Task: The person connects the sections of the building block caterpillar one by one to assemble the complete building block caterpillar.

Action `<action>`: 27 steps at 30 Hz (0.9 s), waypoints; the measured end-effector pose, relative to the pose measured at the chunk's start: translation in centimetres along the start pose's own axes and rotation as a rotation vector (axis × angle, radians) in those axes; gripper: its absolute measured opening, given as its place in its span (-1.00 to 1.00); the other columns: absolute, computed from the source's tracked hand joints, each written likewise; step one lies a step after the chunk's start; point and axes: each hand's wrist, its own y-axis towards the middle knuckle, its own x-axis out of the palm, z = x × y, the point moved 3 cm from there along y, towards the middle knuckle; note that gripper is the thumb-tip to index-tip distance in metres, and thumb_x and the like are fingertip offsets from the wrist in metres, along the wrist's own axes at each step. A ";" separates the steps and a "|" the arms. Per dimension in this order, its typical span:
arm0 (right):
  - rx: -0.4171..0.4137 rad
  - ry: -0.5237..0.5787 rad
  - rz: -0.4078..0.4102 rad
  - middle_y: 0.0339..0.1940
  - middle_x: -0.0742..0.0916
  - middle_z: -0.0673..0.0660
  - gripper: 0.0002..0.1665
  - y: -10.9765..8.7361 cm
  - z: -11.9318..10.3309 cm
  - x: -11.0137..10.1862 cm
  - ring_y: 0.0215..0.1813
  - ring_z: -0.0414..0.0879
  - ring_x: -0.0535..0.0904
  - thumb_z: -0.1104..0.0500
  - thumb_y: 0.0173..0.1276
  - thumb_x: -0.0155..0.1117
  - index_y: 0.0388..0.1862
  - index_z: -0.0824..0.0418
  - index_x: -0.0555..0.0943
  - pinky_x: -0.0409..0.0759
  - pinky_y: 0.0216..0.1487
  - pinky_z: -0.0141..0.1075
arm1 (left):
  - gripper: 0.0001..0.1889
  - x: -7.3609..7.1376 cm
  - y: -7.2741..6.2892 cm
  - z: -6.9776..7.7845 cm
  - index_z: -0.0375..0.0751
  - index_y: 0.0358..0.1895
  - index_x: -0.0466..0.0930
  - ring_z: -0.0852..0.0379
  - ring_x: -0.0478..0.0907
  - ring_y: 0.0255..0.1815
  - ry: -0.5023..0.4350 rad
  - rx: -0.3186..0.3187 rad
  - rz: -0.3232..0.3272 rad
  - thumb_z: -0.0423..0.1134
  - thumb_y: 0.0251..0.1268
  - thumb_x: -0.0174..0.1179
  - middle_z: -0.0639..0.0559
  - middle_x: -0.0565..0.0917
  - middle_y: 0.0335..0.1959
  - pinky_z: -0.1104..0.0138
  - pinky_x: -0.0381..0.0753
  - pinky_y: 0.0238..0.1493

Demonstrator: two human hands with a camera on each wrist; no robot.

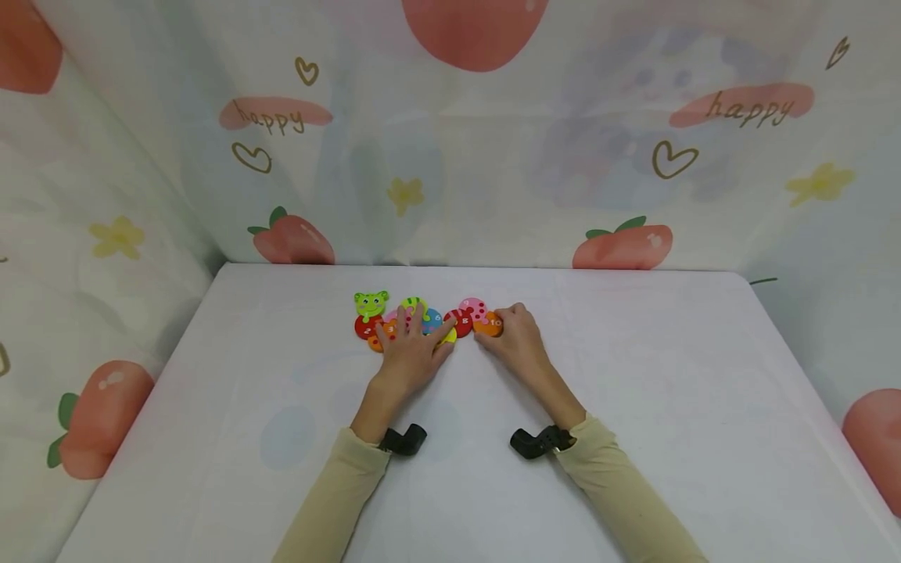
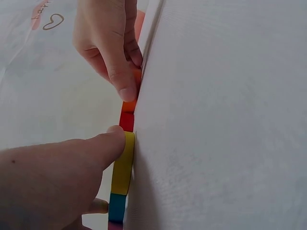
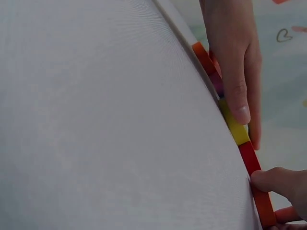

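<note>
A row of flat, numbered caterpillar puzzle pieces lies near the table's far edge. At its left end is a green smiling head, above a red piece. My left hand rests on the middle pieces with fingers spread, partly hiding them; its thumb touches the yellow piece. A blue piece shows between its fingers. At the right end, my right hand pinches the orange piece marked 10 between thumb and fingers. Against it sit a pink piece and a red piece marked 8.
A white cloth covers the table. Behind it hangs a printed curtain with fruit, hearts and "happy" lettering, and more of it hangs along the left side. Black bands with cameras sit on both wrists.
</note>
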 end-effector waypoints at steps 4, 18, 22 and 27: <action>0.021 -0.024 -0.028 -0.06 0.58 0.31 -0.35 0.1 0.3 -0.3 -0.07 0.07 0.49 -0.02 0.20 0.43 0.12 0.41 0.58 0.67 -0.03 -0.17 | -0.40 -0.6 -0.1 -0.5 0.35 0.47 0.17 -0.31 -0.13 0.59 -0.036 -0.017 0.008 0.23 0.39 -0.02 -0.12 0.05 0.58 -0.35 -0.03 0.43; 0.086 -0.085 -0.037 -0.04 0.57 0.39 -0.35 0.1 3.6 -3.8 -0.04 0.15 0.48 0.06 0.21 0.38 0.15 0.47 0.53 0.65 -0.02 -0.09 | -0.41 -2.9 -0.2 -5.6 -0.04 0.48 0.22 -0.09 0.09 0.57 -0.231 0.053 -0.063 -0.10 0.44 0.09 -0.11 0.13 0.55 -0.02 0.22 0.49; 0.098 -0.095 -0.048 -0.11 0.59 0.37 -0.34 -0.1 4.0 -4.2 -0.13 0.11 0.50 0.02 0.20 0.41 0.12 0.48 0.55 0.61 -0.14 -0.16 | -0.37 -2.8 -0.2 -5.4 -0.17 0.47 0.22 -0.10 0.11 0.55 -0.261 0.061 -0.034 -0.10 0.39 0.14 -0.13 0.17 0.52 0.03 0.21 0.51; 0.104 -0.130 -0.070 -0.15 0.60 0.36 -0.33 -0.4 3.8 -4.6 -0.20 0.08 0.49 0.00 0.19 0.43 0.08 0.50 0.55 0.55 -0.25 -0.23 | -0.36 -2.6 -0.3 -4.9 -0.23 0.45 0.26 -0.10 0.16 0.52 -0.261 0.042 -0.007 -0.13 0.36 0.18 -0.15 0.21 0.50 0.05 0.26 0.49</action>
